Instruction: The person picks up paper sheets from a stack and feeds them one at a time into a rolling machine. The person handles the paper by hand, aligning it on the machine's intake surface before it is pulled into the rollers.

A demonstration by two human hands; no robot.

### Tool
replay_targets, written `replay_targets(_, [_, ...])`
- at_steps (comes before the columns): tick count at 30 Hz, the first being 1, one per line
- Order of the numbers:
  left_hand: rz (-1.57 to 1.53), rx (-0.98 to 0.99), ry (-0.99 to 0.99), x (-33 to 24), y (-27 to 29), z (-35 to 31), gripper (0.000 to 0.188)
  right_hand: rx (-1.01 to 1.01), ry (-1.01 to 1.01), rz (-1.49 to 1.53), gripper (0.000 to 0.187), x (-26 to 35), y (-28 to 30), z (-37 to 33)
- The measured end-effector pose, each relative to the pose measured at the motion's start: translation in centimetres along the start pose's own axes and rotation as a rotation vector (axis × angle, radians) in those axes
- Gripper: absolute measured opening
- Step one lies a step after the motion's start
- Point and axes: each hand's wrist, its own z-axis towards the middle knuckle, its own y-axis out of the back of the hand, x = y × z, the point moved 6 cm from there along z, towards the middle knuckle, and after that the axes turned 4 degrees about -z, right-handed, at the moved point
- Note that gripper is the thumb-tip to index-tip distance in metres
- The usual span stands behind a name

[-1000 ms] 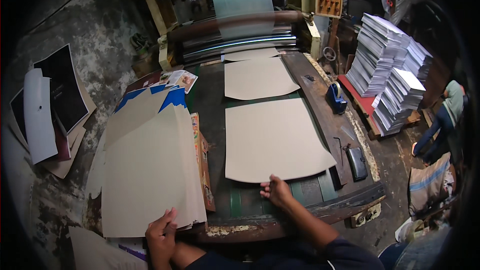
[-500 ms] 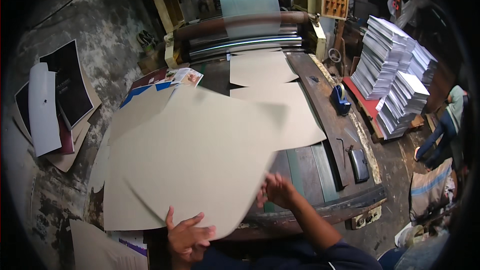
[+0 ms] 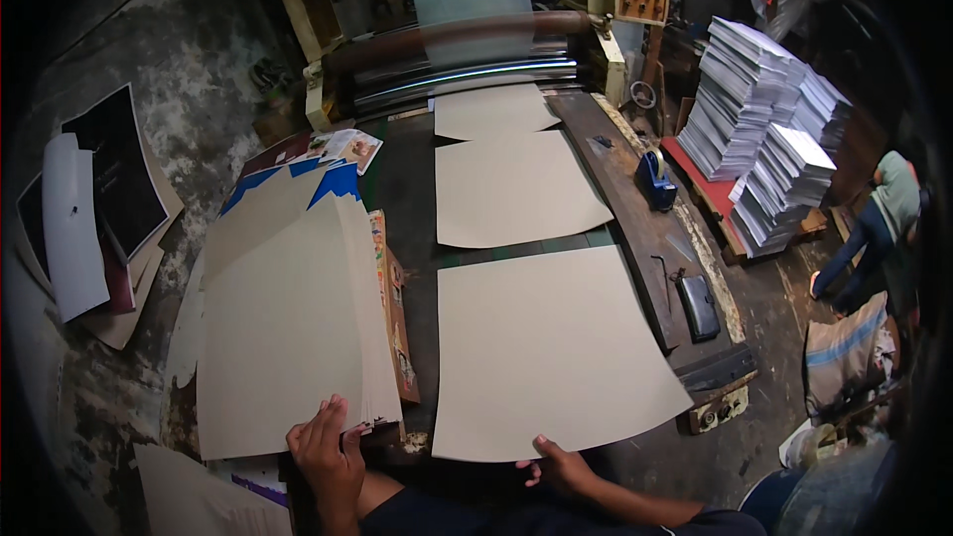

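A large beige paperboard sheet (image 3: 551,357) lies on the machine's feed table, its near edge at the table's front. My right hand (image 3: 561,469) pinches that near edge, thumb on top and fingers mostly hidden beneath. To the left stands a stack of beige sheets (image 3: 283,328). My left hand (image 3: 330,447) rests at the stack's near right corner, fingers stretched out and lifting nothing visible. Farther up the table a second sheet (image 3: 516,184) lies flat. Beyond it, a third sheet (image 3: 491,111) reaches the rollers (image 3: 476,77), its far end hidden there.
A blue tape dispenser (image 3: 655,182), a hex key (image 3: 663,273) and a dark case (image 3: 699,308) lie along the table's right side. Tall paper piles (image 3: 740,104) stand on a red pallet (image 3: 695,164). A person (image 3: 884,218) is at the far right. Loose dark prints (image 3: 119,169) lie left.
The lifted sheet has come down from over the stack onto the table at the right. My right hand has closed on its near edge; my left hand has moved slightly left to the stack's corner.
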Motion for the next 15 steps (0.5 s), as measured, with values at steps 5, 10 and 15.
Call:
replay_targets(5, [-0.281,0.093,0.102,1.5,0.3,0.8,0.031,-0.001,0.063,0.112,0.048,3.2,0.4,2.7])
replay_targets(10, [-0.361,0.364,0.619,3.6,0.4,0.7,0.036,-0.008,0.181,0.21,0.048,6.8,0.9,7.2])
replay_targets(15, [-0.528,-0.173,0.775,2.1,1.0,0.7,0.045,-0.123,0.328,0.196,0.045,7.8,0.3,8.9])
